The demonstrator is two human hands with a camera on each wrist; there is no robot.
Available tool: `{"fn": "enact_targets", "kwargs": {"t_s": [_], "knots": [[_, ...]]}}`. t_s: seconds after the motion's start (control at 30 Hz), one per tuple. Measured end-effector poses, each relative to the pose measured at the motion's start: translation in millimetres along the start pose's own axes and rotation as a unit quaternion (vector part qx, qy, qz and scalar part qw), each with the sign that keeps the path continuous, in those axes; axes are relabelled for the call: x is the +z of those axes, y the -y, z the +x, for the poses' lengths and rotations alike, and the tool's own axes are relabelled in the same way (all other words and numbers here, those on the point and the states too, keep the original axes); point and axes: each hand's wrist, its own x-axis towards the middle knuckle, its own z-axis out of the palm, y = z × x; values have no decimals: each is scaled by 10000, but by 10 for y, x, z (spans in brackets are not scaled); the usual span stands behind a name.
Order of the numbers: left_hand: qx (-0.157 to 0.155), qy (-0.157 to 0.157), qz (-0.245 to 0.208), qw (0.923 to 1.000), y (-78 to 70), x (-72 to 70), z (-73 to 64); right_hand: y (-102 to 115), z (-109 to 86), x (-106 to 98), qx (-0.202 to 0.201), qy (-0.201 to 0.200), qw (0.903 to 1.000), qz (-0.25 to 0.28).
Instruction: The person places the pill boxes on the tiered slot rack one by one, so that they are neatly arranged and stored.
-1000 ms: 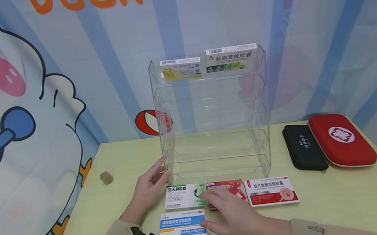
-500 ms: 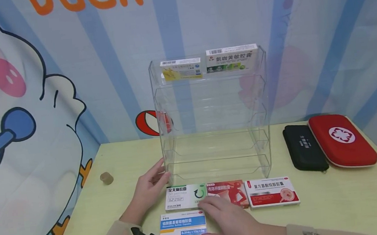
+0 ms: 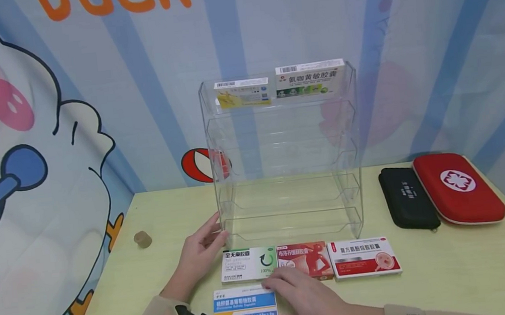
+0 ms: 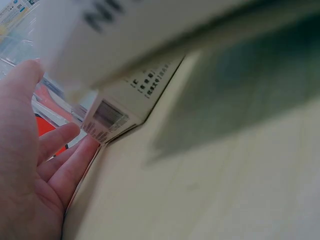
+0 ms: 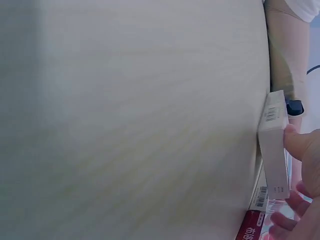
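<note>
At the right end of a blue-and-white medicine box [image 3: 240, 312], my right hand [image 3: 309, 296] pinches its near and far edges between thumb and fingers. In the right wrist view the thumb and fingertips meet opposite edges of that box [image 5: 275, 157]. My left hand [image 3: 199, 251] touches the lower left side of a clear acrylic tiered rack [image 3: 288, 194], its fingers extended. Just in front of the rack lie a green-and-white box [image 3: 244, 264], a red box [image 3: 303, 259] and a white-and-red box [image 3: 364, 258] in a row. A blurred box [image 4: 165, 30] fills the left wrist view's top.
A yellow-and-white box [image 3: 243, 95] and a green-and-white box [image 3: 309, 78] stand on the rack's top tier. To the right lie a black zip case [image 3: 407, 198] and a red case with a white emblem [image 3: 458, 188]. A small brown stub [image 3: 142, 238] sits at left.
My right hand has come down and left onto the end of the blue-and-white box, uncovering the red box. The blue-and-white box has shifted slightly towards me. My left hand has stayed still.
</note>
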Motion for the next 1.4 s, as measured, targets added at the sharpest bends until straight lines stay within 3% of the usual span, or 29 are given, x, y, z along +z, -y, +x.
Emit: {"fn": "enact_targets", "kwargs": {"t_s": [0.23,0.4,0.5,0.7,0.87,1.0,1.17,1.4], "knots": [[-24,-15,-1,10000,-4,-4,-6,48,50,-66,290,181,9943,1013],[-60,-11,16,10000,-19,-5,-11,68,77,-145,494,149,9729,2256],[-1,-18,35,10000,-18,-5,-12,70,92,-195,471,-56,9627,2664],[122,12,-35,9999,15,-10,1,19,188,-393,-46,-946,9646,2463],[321,30,-99,9994,45,-6,12,-52,334,-730,-618,-1878,9616,1906],[698,-11,-120,9975,51,2,10,-116,449,-1062,-826,-2522,9543,1374],[606,-116,-163,9980,41,-1,14,-205,594,-1449,-709,-3066,9435,1039],[547,-99,-123,9984,37,-8,15,-361,781,-1827,-757,-3819,9168,893]]}}
